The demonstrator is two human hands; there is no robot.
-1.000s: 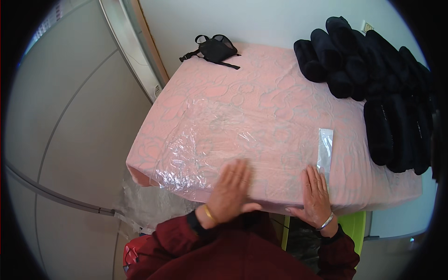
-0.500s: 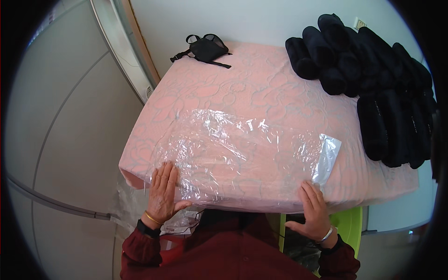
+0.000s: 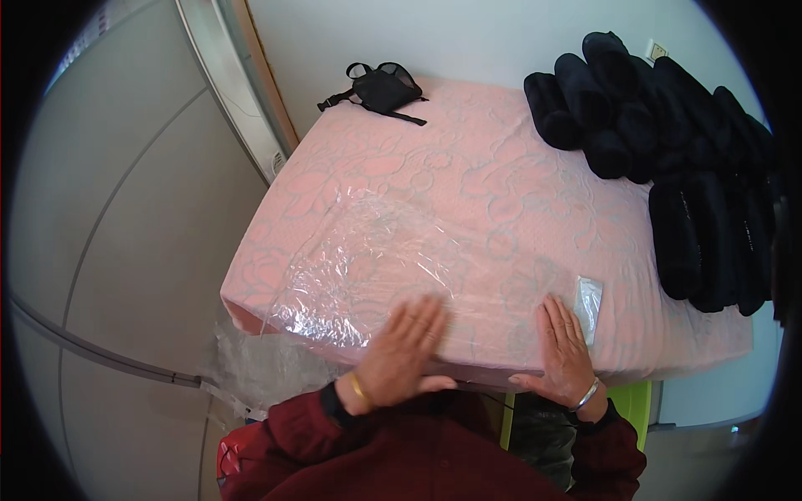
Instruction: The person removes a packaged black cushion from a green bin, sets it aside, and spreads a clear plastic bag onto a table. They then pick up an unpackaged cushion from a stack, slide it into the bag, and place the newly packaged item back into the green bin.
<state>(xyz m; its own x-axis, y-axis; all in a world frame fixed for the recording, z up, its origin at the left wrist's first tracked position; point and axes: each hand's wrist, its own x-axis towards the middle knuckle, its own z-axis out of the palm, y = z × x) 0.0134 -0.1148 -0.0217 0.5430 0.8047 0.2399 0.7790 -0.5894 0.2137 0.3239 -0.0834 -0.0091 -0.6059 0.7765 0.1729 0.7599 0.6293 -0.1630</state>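
Note:
A clear plastic bag (image 3: 376,259), shiny and creased toward its left end, lies spread along the near side of the pink patterned bedspread (image 3: 510,184). My left hand (image 3: 403,349) is over the bag's near middle, palm down, fingers stretched and slightly blurred. Flat on the bag's right part rests my right hand (image 3: 564,351), thumb pointing left. Just right of those fingertips is a whitish, silvery strip (image 3: 588,307) at the bag's right end. Neither hand grips anything.
Black rolled bundles (image 3: 635,117) are piled at the far right. A black mesh pouch with straps (image 3: 386,88) lies at the back left. More clear plastic (image 3: 267,363) hangs below the near left corner, and a green bin (image 3: 631,409) stands below the right edge.
My left hand has moved right across the bag, from its left end to its middle. The bag's right part looks flatter and smoother. My right hand stays near the right end.

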